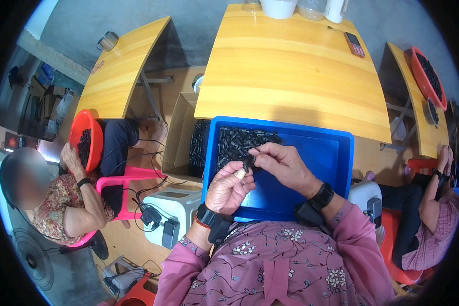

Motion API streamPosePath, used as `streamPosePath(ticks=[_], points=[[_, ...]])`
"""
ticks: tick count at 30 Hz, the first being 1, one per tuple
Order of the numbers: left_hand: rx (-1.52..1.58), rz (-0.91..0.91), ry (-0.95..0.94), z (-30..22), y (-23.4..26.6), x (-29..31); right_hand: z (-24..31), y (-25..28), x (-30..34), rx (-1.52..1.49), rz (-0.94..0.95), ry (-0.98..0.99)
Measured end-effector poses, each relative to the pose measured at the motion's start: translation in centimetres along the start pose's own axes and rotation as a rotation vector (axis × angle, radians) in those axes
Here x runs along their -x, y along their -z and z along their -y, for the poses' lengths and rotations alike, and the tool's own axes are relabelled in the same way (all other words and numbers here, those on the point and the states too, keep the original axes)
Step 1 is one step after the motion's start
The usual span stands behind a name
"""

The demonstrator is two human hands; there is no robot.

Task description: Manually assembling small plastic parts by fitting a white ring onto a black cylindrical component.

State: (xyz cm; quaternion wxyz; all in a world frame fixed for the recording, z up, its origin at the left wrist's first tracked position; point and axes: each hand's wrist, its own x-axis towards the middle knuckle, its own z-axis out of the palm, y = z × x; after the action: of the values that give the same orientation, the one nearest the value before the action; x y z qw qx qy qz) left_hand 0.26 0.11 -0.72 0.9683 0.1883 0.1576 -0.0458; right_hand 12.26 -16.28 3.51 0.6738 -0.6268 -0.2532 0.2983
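The left hand [230, 189] and the right hand [286, 166] meet above a rectangular blue plastic tray [345, 158], their fingertips pinching a small black piece [248, 162] between them; its exact shape is hard to make out behind the fingers; loose black parts [237, 145] lie heaped in the tray's far left; a brown cardboard box [178, 135] stands just left; a yellow wood-grained table [296, 66] stands beyond, on the far side.

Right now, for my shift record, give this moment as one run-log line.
left hand: holding black part | right hand: at same part | blue tray: beneath hands, black pieces heaped left
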Motion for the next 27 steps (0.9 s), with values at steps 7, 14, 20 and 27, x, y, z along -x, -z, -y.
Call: streamPosePath(ticks=[7,14,20,27], points=[[0.082,-0.002,-0.038,0.1,0.0,0.1,-1.1,-1.1,0.4,0.270,0.074,0.265],[0.071,-0.013,-0.057,0.3,0.3,0.0,-0.2,-1.0,0.3,0.463,0.088,0.376],[0.059,0.005,-0.048,0.2,0.3,0.0,0.0,-1.1,0.4,0.476,0.083,0.369],[0.072,-0.005,-0.075,0.4,-0.2,0.1,-0.8,-1.0,0.4,0.452,0.065,0.354]])
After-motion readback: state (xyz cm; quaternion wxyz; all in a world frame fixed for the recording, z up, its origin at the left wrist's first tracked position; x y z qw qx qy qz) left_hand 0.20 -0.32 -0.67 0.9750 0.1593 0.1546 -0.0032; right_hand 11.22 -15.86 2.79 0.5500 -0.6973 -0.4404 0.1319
